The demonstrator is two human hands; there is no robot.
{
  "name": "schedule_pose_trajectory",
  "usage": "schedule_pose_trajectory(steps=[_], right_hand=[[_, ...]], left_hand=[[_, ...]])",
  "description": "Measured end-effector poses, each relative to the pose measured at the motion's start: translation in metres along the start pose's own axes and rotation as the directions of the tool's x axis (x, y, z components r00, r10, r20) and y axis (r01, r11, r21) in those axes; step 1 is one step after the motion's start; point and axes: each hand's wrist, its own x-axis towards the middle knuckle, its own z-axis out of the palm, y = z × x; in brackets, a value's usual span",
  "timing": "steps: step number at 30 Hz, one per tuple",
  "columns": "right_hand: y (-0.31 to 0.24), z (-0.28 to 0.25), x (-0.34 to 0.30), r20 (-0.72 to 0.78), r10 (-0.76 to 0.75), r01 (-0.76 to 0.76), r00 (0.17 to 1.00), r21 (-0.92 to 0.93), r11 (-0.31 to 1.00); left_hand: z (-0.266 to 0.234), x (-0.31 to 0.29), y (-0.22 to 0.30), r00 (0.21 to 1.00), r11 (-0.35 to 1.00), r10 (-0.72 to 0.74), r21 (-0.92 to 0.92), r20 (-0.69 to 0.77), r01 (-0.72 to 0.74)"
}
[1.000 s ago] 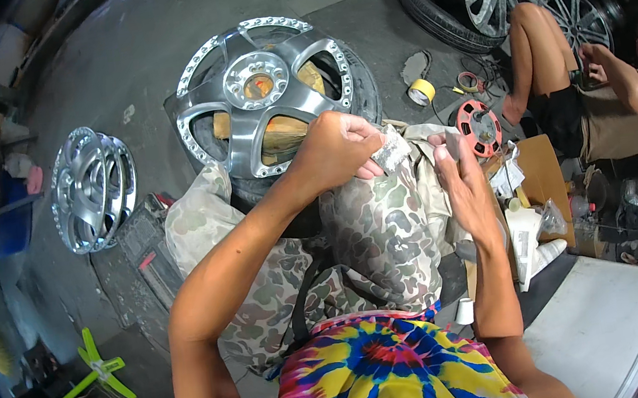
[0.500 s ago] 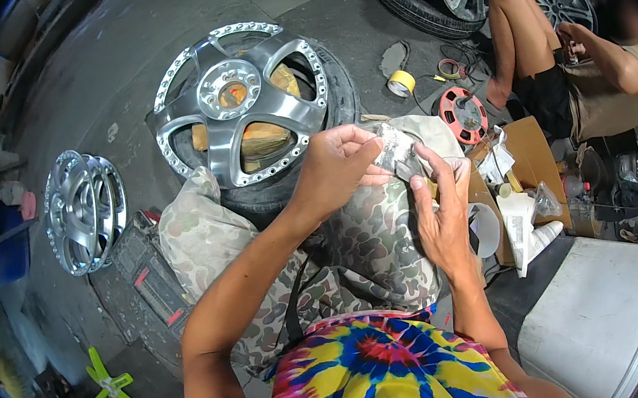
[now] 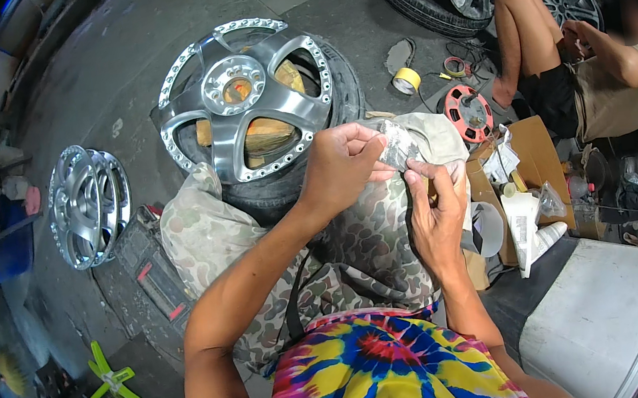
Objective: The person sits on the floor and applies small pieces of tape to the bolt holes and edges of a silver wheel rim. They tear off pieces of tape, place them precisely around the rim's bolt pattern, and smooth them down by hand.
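Observation:
Between my two hands, above my right knee, is a small worn piece of grey-and-white sheet (image 3: 400,145) that looks like used sandpaper. My left hand (image 3: 343,165) pinches its left side between thumb and fingers. At its lower right edge, the thumb and forefinger of my right hand (image 3: 439,203) are closed on it. Beyond my hands, a silver five-spoke wheel face (image 3: 242,133) with a drilled rim lies on a black tyre (image 3: 348,86). Yellowish padding (image 3: 270,135) shows through its openings.
More silver wheels (image 3: 82,204) stand at left beside a dark case (image 3: 153,273). At right are an open cardboard box (image 3: 527,159), a red cable reel (image 3: 469,113), yellow tape (image 3: 406,80) and a white panel (image 3: 600,315). A person (image 3: 594,82) sits at far right.
My right forefinger has bent down from the sheet's right side to meet the thumb at its lower edge. The sheet has turned slightly, and the whole view has shifted a little.

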Motion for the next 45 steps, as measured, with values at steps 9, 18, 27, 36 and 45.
schedule_pose_trajectory(steps=[9, 18, 27, 36, 45], right_hand=[[-0.003, 0.015, -0.010, -0.033, 0.110, -0.108, 0.993, 0.064, 0.992], [-0.001, 0.016, -0.011, -0.008, 0.120, -0.119, 0.993, 0.082, 0.990], [0.004, 0.017, -0.016, -0.006, 0.143, -0.141, 0.990, 0.125, 0.982], [0.004, 0.020, -0.023, -0.023, 0.161, -0.155, 0.987, 0.167, 0.974], [0.005, 0.016, -0.026, -0.012, 0.150, -0.148, 0.989, 0.104, 0.984]], left_hand=[[0.002, 0.003, -0.006, 0.997, 0.997, 0.073, -0.012, -0.039, -0.073], [0.001, 0.004, -0.010, 0.998, 0.998, 0.046, -0.047, -0.047, -0.048], [0.002, 0.005, -0.016, 0.999, 0.989, 0.024, -0.145, -0.038, -0.029], [0.004, 0.005, -0.020, 0.999, 0.984, 0.009, -0.177, -0.048, -0.017], [0.001, 0.002, -0.021, 1.000, 0.997, -0.009, -0.081, -0.007, 0.008]])
